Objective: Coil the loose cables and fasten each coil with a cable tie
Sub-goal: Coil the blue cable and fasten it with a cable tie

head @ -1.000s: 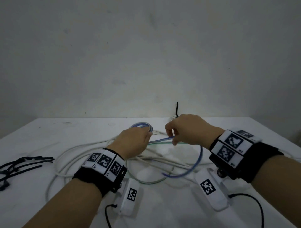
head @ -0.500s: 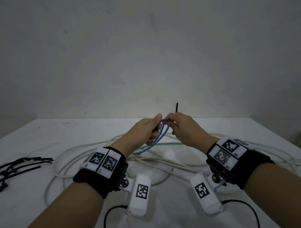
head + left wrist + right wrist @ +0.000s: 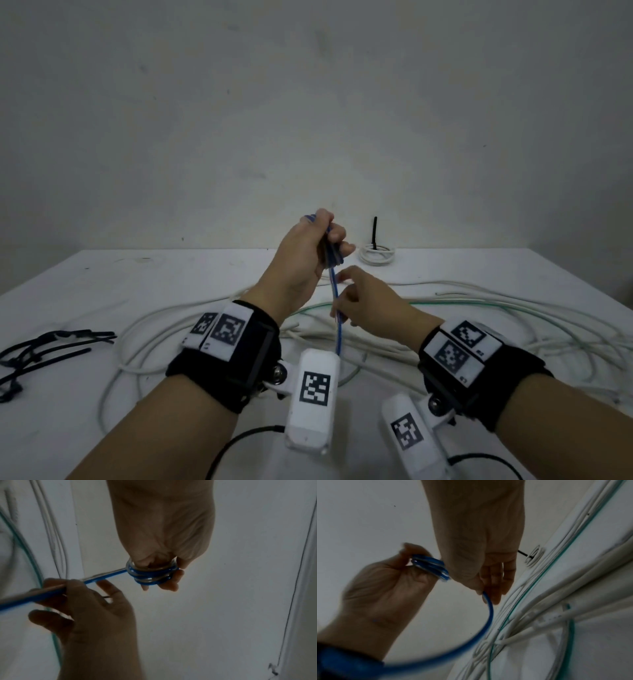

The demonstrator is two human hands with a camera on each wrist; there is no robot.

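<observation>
Raised since a moment ago, the blue cable (image 3: 334, 291) sits coiled at twelve o'clock in the clenching left hand (image 3: 305, 260), its tail pinched by the right hand (image 3: 368, 303) at six o'clock, and slack there could let loops spring loose.

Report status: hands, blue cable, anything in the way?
Left hand grips blue cable coil, raised. Right hand pinches its loose tail. White cables sprawl beneath; no tie on blue coil.

No readable text; only black-and-white square marker codes on wrist bands (image 3: 224, 330) and white camera housings (image 3: 314, 394)
</observation>
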